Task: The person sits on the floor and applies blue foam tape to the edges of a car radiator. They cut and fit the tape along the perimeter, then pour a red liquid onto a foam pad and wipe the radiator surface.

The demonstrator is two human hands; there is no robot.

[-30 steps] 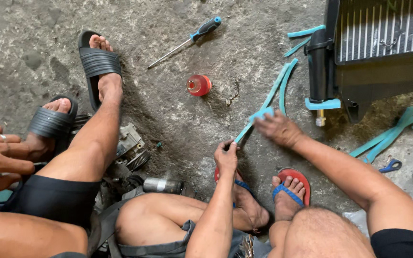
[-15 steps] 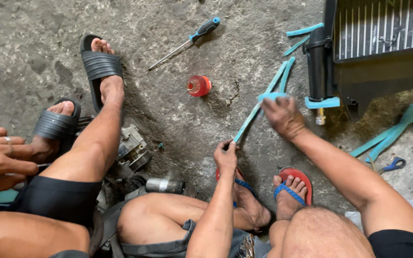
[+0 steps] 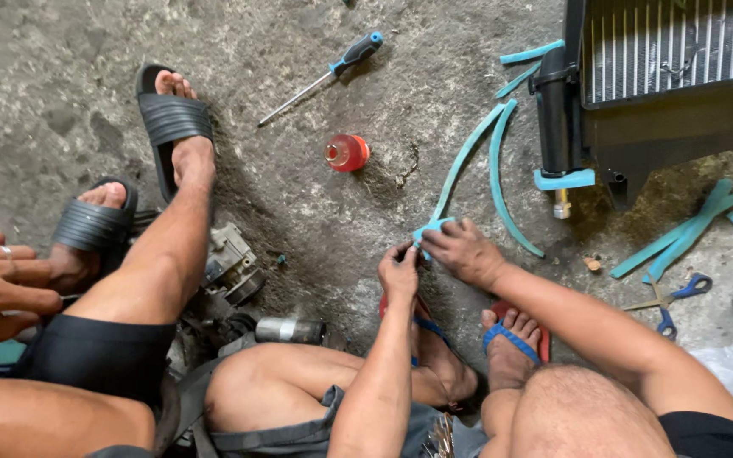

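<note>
On concrete floor [image 3: 316, 212], both hands' fingers [image 3: 434, 242] pinch teal strip [image 3: 460, 165].

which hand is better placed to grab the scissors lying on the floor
Probably the right. The right hand sits on the same side as the blue-handled scissors, though both hands pinch the teal strip. The left hand would have to cross over the right forearm.

Single head-worn view, looking steeply down, close over concrete floor [image 3: 61, 76]
</note>
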